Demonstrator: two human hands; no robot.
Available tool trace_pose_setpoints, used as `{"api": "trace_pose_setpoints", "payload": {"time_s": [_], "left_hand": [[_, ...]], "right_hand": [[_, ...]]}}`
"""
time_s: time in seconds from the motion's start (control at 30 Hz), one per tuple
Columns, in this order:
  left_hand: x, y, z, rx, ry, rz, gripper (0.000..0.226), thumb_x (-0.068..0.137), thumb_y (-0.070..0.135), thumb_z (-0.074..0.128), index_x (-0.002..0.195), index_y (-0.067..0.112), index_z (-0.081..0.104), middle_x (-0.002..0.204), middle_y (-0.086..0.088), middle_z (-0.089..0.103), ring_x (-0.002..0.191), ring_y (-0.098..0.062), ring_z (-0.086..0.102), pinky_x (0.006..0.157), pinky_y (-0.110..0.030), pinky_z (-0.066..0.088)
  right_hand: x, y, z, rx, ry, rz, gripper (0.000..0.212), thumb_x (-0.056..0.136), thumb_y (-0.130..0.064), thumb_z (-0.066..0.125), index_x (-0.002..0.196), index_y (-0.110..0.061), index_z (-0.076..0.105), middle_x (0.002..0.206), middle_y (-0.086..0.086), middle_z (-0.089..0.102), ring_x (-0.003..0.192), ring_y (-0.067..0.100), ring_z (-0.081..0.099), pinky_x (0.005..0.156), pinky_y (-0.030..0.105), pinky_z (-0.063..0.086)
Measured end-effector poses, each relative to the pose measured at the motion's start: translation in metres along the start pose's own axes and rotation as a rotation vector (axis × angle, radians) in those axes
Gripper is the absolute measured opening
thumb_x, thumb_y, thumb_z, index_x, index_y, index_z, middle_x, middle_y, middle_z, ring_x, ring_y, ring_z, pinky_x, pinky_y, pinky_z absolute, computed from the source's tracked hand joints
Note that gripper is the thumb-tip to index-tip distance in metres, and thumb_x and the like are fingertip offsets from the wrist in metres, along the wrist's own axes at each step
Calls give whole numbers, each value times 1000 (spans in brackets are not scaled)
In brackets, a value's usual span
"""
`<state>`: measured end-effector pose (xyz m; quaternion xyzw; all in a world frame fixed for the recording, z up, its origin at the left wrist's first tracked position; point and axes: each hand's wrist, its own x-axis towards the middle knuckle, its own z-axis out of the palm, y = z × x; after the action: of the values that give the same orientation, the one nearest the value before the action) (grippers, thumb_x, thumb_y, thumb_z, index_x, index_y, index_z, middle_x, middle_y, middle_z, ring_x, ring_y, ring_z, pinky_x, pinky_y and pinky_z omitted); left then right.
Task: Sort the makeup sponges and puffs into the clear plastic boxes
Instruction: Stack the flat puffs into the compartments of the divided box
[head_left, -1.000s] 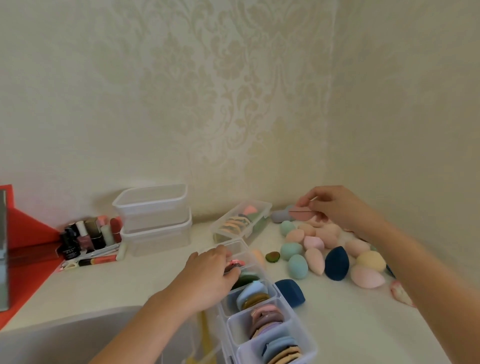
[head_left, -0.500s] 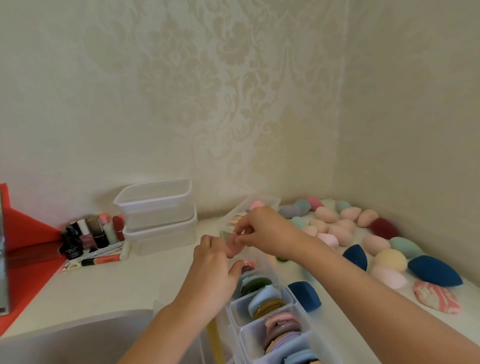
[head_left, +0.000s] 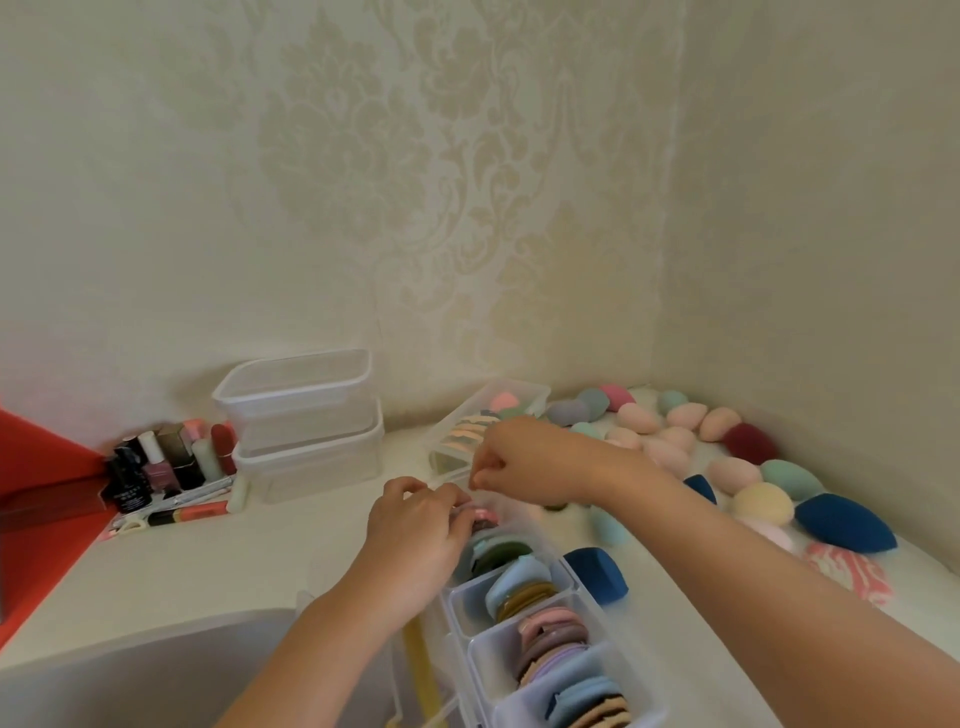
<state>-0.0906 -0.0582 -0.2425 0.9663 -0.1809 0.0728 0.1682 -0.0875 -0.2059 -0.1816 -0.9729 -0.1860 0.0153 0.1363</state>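
Head view: the left grip is curling onto a pink puff in the divided box, nearer compartments already holding puffs. The right grip is pinching just beyond it; on what, I cannot tell. Right of that, many sponges are lying unsorted.

Left hand and right hand close together, fingers curled.

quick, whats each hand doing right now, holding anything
Left hand: fingers curled on a pink puff in the divided clear box.
Right hand: fingers curled; whether it holds anything cannot be told.
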Motion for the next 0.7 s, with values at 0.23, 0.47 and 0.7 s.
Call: {"api": "trace_pose_setpoints", "payload": {"time_s": [0.23,0.47,0.7], "left_hand": [[0,2,-3,-3,-49,6,33,101,35,29,126,32,49,123,7,57,128,-16,28,103,-33,32],[2,2,-4,27,-79,18,37,101,30,26,132,39,44,122,3,59,123,-22,30,102,-34,32],[1,3,-2,25,-79,6,37,101,26,26,134,34,42,122,0,57,127,-23,28,102,-36,35]], "right_hand": [[-52,39,-34,-266,31,373,13,89,-17,54,76,-18,51,74,0,51,67,16,51,63,25,42],[-108,72,-43,-399,-297,884,26,89,-32,61,99,-10,54,77,-1,43,82,21,48,76,27,41],[-133,92,-39,-385,-486,971,54,80,-58,64,106,-12,57,83,0,58,74,20,56,71,27,44]]}}
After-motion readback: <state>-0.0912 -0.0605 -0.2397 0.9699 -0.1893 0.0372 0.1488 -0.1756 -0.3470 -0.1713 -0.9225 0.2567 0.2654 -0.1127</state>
